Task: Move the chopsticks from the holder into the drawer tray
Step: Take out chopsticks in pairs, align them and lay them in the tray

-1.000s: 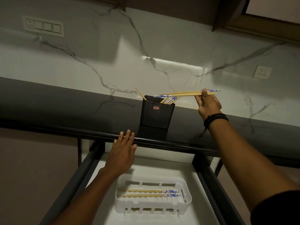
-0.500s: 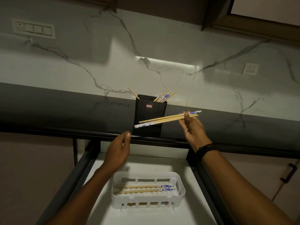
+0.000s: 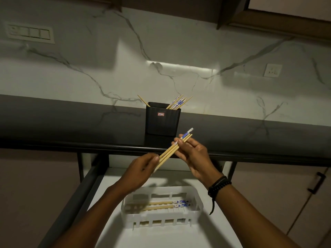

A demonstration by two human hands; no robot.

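Currently we hold one pair of chopsticks (image 3: 172,151) between both hands, tilted, with the blue-patterned ends up and away from us. Our right grip (image 3: 195,158) is closed on the pair, pinching it just below the patterned part. Our left grip (image 3: 141,169) is curled with its fingertips pinching the plain lower ends, though blur hides the exact contact. Just beyond the right grip the black holder (image 3: 162,122) stands upright on the dark bench (image 3: 71,122), with more chopsticks (image 3: 176,103) leaning out of its top. Below both grips, nearer to us, the white tray (image 3: 197,208) sits in the open drawer (image 3: 114,221). Two chopsticks (image 3: 161,205) lie flat in it, patterned ends toward the right grip's side. A black bead bracelet (image 3: 217,187) circles the wrist behind the right grip. Far beyond the grips, the marble wall carries a switch plate (image 3: 30,33) and a socket (image 3: 272,69).
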